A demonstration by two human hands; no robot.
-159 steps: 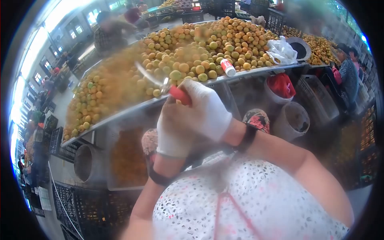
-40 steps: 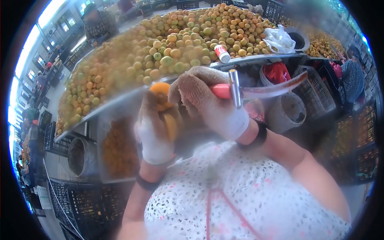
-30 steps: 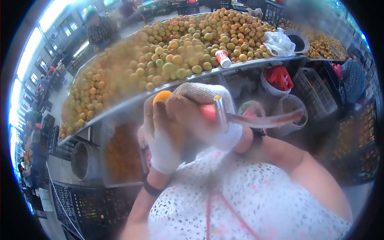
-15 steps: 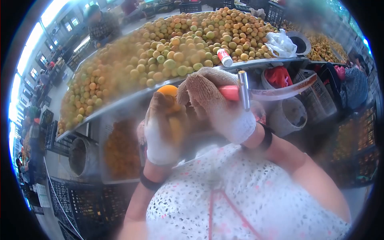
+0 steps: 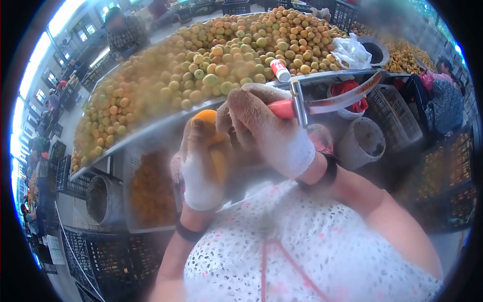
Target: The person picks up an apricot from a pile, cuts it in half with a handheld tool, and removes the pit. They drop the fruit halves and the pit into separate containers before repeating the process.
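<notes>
My left hand (image 5: pixel 203 168)'s kinda cupping an orange fruit (image 5: pixel 205 118), fingers curled round it, while my right hand (image 5: pixel 271 132)'s gripping a curved knife (image 5: pixel 300 104), fingers closed on its red handle.

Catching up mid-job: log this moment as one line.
left hand: gloved, holding orange fruit | right hand: gloved, gripping red-handled blade | fruit heap: on table ahead

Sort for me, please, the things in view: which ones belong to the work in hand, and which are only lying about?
Seem part of the work:
- curved knife, in the right hand
- orange fruit, in the left hand
- fruit pile

Probably just lying about:
- red-and-white bottle, beside the pile
- white plastic bag
</notes>
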